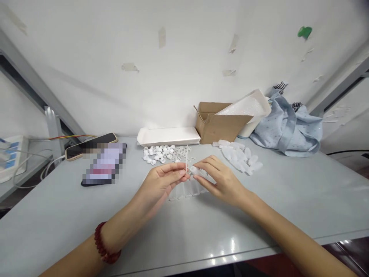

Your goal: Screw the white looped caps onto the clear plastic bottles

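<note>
My left hand (163, 181) and my right hand (220, 177) meet over the middle of the grey table (57, 215). The left fingers pinch a thin white plastic stem (187, 161) that stands upright. The right fingers pinch a small clear plastic vial (195, 171) right beside it. Under both hands lies a row of several clear vials (187, 189). A red bead bracelet (101, 244) circles my left wrist.
Small white caps (157, 153) and thin white rings (181, 152) lie behind the hands, more clear vials (240, 156) to the right. Further back are white flat packs (168, 136), a cardboard box (217, 124), blue cloth (291, 129). Two phones (99, 154) lie left.
</note>
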`<action>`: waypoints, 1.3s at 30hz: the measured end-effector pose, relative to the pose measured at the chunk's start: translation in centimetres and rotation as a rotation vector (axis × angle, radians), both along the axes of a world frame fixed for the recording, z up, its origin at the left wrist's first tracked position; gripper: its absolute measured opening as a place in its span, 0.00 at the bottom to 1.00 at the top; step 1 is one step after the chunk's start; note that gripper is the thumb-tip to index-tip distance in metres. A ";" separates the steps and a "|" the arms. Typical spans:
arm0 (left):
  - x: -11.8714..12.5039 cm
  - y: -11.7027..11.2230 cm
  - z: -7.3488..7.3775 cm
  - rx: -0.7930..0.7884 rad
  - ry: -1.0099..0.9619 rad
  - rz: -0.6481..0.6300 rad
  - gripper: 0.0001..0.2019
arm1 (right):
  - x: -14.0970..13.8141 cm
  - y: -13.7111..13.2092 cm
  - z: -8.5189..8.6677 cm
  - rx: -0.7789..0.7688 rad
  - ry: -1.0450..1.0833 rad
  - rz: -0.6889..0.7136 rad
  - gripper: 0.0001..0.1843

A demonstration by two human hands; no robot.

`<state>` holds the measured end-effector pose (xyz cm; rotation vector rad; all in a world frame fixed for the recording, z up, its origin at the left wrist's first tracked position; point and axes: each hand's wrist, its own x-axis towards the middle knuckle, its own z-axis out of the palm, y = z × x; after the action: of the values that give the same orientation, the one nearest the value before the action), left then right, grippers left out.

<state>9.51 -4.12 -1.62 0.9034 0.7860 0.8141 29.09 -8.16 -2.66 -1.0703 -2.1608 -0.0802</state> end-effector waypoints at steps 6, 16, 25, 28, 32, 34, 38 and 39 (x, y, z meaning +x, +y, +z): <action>0.1 -0.1 0.1 0.030 -0.002 0.016 0.06 | -0.2 -0.2 0.0 0.003 -0.022 0.009 0.10; 0.2 -0.5 -0.4 0.095 0.062 -0.003 0.07 | -0.6 -0.4 0.1 0.048 -0.023 0.026 0.09; 0.4 -0.9 -0.1 0.184 0.152 0.006 0.10 | -0.6 -0.4 -0.1 0.038 -0.016 0.030 0.09; 0.5 -1.1 -0.1 0.271 0.259 0.018 0.10 | -0.6 -0.4 -0.2 0.043 -0.015 0.034 0.09; 0.6 -1.3 -0.2 0.370 0.298 0.024 0.08 | -0.7 -0.4 -0.1 0.032 0.006 0.040 0.09; 0.6 -1.2 -0.3 0.398 0.284 0.021 0.09 | -0.7 -0.5 -0.1 0.025 0.037 0.048 0.08; 0.6 -1.1 -0.5 0.412 0.233 0.021 0.10 | -0.8 -0.6 -0.1 -0.005 0.110 0.050 0.09; 0.6 -1.0 -0.5 0.409 0.229 0.015 0.10 | -0.8 -0.7 -0.1 -0.015 0.127 0.047 0.09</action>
<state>10.07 -5.14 -2.13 1.3746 0.8389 0.9123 28.25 -8.83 -2.76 -1.0056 -2.0739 0.0245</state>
